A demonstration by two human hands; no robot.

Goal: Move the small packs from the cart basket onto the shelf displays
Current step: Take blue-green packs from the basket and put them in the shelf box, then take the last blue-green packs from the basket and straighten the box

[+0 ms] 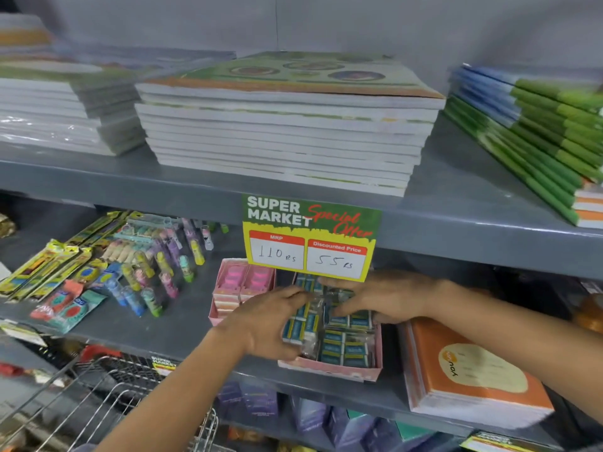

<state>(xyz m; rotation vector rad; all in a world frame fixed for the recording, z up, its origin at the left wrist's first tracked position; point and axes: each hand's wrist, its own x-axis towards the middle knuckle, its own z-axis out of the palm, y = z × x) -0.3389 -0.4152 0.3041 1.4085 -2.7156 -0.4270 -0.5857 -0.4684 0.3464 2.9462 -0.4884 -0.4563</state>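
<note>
A pink display box (329, 370) on the middle shelf holds several small blue-and-yellow packs (346, 347) wrapped in clear film. My left hand (267, 321) grips a bundle of these packs at the box's left side. Over the back half of the box, my right hand (381, 298) lies with its fingers pressed on the packs there. A wire cart basket (107, 396) stands at the lower left, below the shelf; its contents are not visible.
A second pink box (238, 288) sits left of the first. Coloured stick packs (146, 269) spread over the shelf's left side. Orange notebooks (470, 373) lie on the right. A price sign (310, 236) hangs from the upper shelf, which carries stacked books (287, 125).
</note>
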